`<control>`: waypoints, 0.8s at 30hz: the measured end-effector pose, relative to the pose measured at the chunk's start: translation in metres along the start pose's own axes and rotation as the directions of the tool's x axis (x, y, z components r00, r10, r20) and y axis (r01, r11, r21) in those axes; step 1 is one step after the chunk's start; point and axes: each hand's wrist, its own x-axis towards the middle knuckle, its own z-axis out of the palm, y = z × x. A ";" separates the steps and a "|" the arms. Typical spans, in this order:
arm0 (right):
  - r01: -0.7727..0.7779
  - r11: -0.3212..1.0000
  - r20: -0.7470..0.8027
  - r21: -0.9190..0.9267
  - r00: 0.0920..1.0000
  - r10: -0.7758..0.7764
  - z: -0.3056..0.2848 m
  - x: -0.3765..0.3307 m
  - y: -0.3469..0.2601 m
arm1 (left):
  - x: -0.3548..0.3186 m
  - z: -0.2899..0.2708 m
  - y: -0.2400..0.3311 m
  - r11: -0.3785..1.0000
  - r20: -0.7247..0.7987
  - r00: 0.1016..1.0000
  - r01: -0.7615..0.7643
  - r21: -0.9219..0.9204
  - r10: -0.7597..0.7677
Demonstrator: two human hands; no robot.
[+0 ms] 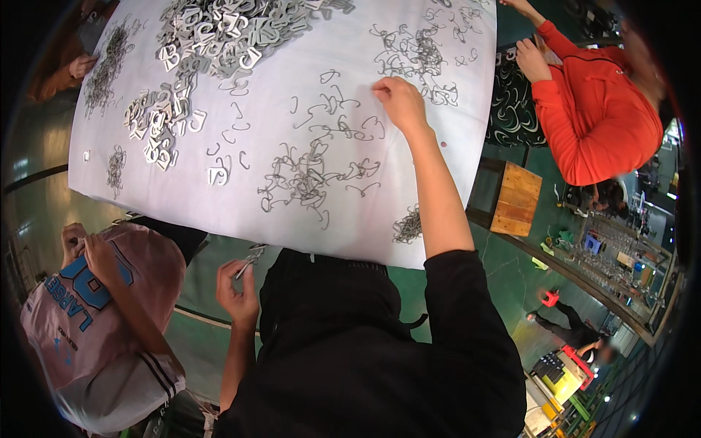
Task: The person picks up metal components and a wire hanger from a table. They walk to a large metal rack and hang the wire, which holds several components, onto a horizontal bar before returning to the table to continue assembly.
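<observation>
My left hand [237, 293], low at the table's near edge, pinches a small bunch of metal wire pieces [253, 255] between thumb and fingertips. Stretched out over the table, my right hand [401, 104] has its thumb and fingers closed together; whatever they hold is too small to make out. Just right of and beyond it lies a pile of bent wire hooks [423, 55]. Nearer to me, another loose pile of thin wire hooks [301, 179] is spread over the white tabletop [350, 237]. A small dark heap of wire pieces [409, 225] sits by my right forearm.
A large heap of white and grey flat hook-shaped pieces [219, 36] is at the far side, with a smaller heap [157, 120] left of it. Co-workers sit left, far left and right, one in a red top [602, 117]. A wooden stool [517, 198] stands right.
</observation>
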 end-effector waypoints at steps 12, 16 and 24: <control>-0.072 0.972 0.332 0.223 0.943 -0.007 0.021 -0.062 -0.069 | -0.012 -0.003 -0.013 0.983 -0.040 0.988 0.145 -0.109 -0.150; -0.121 0.807 0.377 0.578 0.917 -0.132 0.027 -0.149 -0.130 | -0.009 -0.007 -0.014 0.981 -0.017 0.992 0.124 -0.152 -0.128; -0.417 0.501 0.510 0.758 0.858 -0.056 0.048 -0.252 -0.211 | -0.015 -0.020 -0.026 0.955 -0.040 0.995 0.076 -0.285 -0.092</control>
